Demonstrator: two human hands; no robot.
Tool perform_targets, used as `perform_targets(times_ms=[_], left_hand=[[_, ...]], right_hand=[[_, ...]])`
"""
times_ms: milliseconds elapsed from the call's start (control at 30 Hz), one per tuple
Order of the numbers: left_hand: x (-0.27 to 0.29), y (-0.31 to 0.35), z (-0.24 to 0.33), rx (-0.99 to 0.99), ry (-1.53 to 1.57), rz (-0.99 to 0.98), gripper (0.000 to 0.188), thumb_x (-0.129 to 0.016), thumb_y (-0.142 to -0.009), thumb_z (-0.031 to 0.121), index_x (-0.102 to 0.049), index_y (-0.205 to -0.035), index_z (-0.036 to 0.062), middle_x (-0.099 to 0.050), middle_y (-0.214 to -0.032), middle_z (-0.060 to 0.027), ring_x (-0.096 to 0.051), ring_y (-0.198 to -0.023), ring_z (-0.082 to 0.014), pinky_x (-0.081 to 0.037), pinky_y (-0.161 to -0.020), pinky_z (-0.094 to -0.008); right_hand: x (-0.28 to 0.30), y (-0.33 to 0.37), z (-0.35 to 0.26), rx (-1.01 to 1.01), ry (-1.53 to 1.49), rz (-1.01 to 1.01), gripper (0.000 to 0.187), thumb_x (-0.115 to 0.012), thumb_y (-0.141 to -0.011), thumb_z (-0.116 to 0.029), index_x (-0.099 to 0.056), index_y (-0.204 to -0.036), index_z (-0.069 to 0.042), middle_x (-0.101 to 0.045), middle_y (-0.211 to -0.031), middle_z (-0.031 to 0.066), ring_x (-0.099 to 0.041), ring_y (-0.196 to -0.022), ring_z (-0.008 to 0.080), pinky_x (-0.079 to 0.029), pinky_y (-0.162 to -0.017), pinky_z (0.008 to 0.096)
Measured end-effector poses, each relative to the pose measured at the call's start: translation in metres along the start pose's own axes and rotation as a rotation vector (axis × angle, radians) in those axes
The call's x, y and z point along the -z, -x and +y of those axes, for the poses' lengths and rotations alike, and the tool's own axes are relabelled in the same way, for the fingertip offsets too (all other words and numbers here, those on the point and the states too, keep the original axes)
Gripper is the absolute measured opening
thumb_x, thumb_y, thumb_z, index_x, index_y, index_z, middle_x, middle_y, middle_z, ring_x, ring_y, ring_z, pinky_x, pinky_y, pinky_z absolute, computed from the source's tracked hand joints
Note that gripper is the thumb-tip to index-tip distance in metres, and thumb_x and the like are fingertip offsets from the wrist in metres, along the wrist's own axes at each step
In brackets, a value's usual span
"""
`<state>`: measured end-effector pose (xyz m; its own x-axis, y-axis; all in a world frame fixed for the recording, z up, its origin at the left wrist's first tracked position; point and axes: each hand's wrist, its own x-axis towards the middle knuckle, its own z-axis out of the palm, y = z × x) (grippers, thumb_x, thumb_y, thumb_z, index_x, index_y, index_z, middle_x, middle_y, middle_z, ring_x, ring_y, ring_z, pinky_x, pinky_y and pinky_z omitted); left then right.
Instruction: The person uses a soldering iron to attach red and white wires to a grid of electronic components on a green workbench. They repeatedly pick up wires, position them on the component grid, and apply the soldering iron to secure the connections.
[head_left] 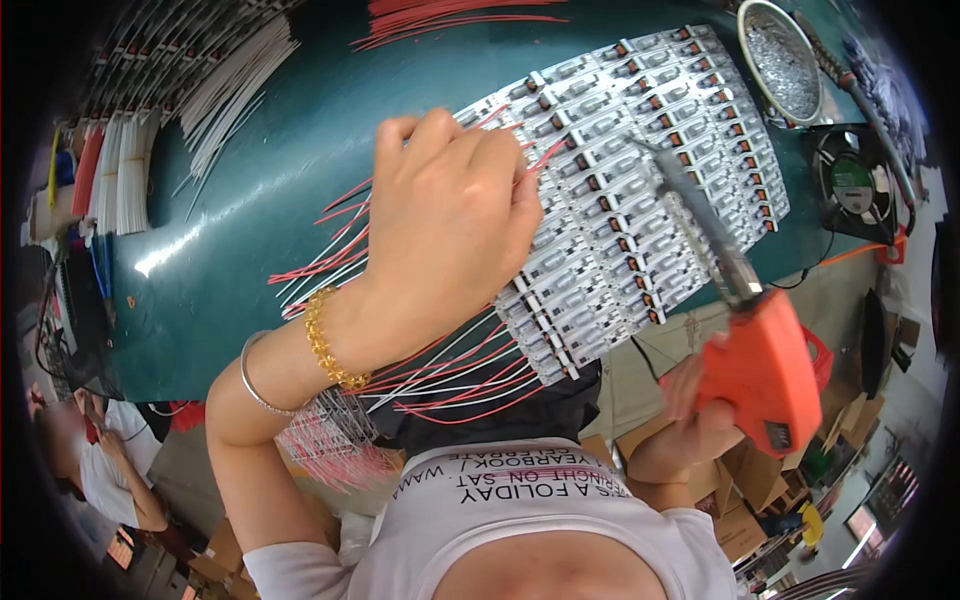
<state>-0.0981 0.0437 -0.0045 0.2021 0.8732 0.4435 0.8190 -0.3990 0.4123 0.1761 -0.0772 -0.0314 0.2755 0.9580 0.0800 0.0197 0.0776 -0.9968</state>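
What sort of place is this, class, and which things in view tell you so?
Probably an electronics assembly workshop: a panel of small circuit boards with red and white wires, an orange soldering gun in the right hand, and wire bundles on the green bench.

A white printed T-shirt (pixel 520 500), a gold bead bracelet (pixel 325 345) and a silver bangle (pixel 258 385).

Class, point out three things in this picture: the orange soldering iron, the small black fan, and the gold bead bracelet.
orange soldering iron (pixel 768 372), head view, on its orange handle.
small black fan (pixel 851 186), head view, on its hub.
gold bead bracelet (pixel 322 342), head view, on beads at the left wrist.
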Motion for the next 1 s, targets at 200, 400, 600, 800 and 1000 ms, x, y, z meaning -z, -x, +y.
perform_targets(times_ms=[200,400,600,800,1000], left_hand=[[0.006,-0.005,0.001,-0.025,0.082,0.075,0.010,-0.071,-0.076,0.006,-0.061,-0.072,0.0063,-0.057,-0.064,-0.0036,-0.052,-0.065,-0.0226,-0.038,-0.071,-0.0353],[0.033,-0.003,-0.002,0.066,0.277,0.034,0.005,-0.071,-0.077,0.004,-0.067,-0.074,0.0034,-0.062,-0.067,-0.0062,-0.056,-0.062,-0.0212,-0.039,-0.067,-0.0293],[0.019,0.010,0.000,0.123,0.259,-0.080,0.013,-0.072,-0.077,0.008,-0.060,-0.072,0.0057,-0.059,-0.069,-0.0028,-0.053,-0.066,-0.0192,-0.036,-0.075,-0.0328],[0.008,0.013,0.001,0.046,0.165,-0.012,0.017,-0.072,-0.076,0.008,-0.056,-0.069,0.0079,-0.056,-0.066,-0.0018,-0.052,-0.067,-0.0214,-0.035,-0.076,-0.0356],[0.008,0.013,0.000,0.042,0.160,0.006,0.015,-0.074,-0.074,0.005,-0.059,-0.070,0.0069,-0.056,-0.065,-0.0018,-0.052,-0.064,-0.0205,-0.036,-0.075,-0.0333]], right_hand=[[-0.004,-0.088,-0.039,0.426,0.168,0.234,0.057,-0.058,-0.095,-0.038,-0.046,-0.122,0.010,-0.043,-0.051,0.0002,-0.040,-0.041,0.0096,-0.035,-0.042,0.0259],[-0.005,-0.101,-0.042,0.216,0.101,0.248,0.048,-0.053,-0.098,-0.030,-0.046,-0.124,0.010,-0.042,-0.051,0.0014,-0.038,-0.039,0.0100,-0.037,-0.042,0.0243],[-0.015,-0.019,-0.030,0.051,-0.109,-0.096,0.071,-0.054,-0.091,-0.051,-0.042,-0.128,0.008,-0.041,-0.048,-0.0007,-0.038,-0.037,0.0098,-0.036,-0.040,0.0242],[-0.001,0.020,-0.017,-0.155,-0.013,-0.189,0.087,-0.056,-0.084,-0.066,-0.041,-0.128,0.008,-0.045,-0.049,-0.0010,-0.040,-0.038,0.0098,-0.038,-0.042,0.0246],[0.007,0.021,-0.003,-0.253,-0.034,-0.212,0.084,-0.059,-0.083,-0.063,-0.043,-0.124,0.009,-0.047,-0.050,0.0004,-0.043,-0.040,0.0111,-0.040,-0.043,0.0262]])
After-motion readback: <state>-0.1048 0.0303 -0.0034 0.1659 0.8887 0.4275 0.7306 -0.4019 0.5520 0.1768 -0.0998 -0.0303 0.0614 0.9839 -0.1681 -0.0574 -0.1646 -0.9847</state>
